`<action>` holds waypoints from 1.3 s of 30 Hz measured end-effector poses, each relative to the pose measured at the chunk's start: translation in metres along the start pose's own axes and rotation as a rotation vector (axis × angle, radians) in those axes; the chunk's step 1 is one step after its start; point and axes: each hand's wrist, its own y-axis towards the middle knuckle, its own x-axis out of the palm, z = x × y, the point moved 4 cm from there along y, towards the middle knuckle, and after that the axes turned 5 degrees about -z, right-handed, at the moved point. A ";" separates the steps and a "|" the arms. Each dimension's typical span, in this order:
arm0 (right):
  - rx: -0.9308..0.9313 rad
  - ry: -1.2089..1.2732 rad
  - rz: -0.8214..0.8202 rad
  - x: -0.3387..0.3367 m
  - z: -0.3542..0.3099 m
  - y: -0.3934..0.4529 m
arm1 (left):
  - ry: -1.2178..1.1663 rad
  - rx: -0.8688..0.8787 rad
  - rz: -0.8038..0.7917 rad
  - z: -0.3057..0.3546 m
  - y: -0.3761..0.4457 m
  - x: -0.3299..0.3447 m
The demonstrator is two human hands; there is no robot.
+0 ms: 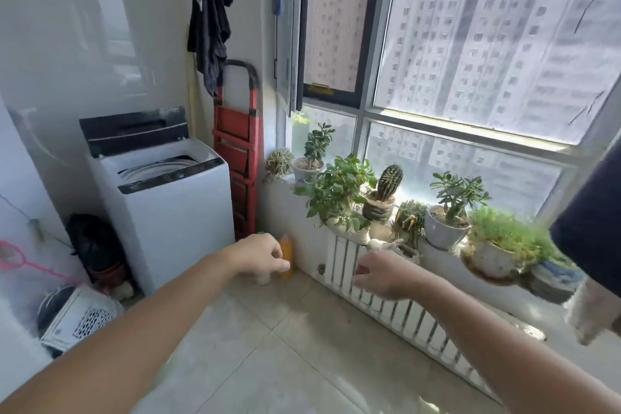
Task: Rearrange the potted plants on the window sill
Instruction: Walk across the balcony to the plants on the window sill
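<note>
Reaching toward crowded potted plants above radiator, left hand and right hand loosely curled, empty.

Potted plants line the window sill above the radiator.

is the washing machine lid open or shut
Open. The dark lid of the washing machine stands raised at the back, and the round drum opening shows from above.
</note>
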 end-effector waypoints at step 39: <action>0.217 0.455 0.048 -0.153 0.081 0.649 | -0.038 0.011 -0.104 -0.152 0.656 -0.223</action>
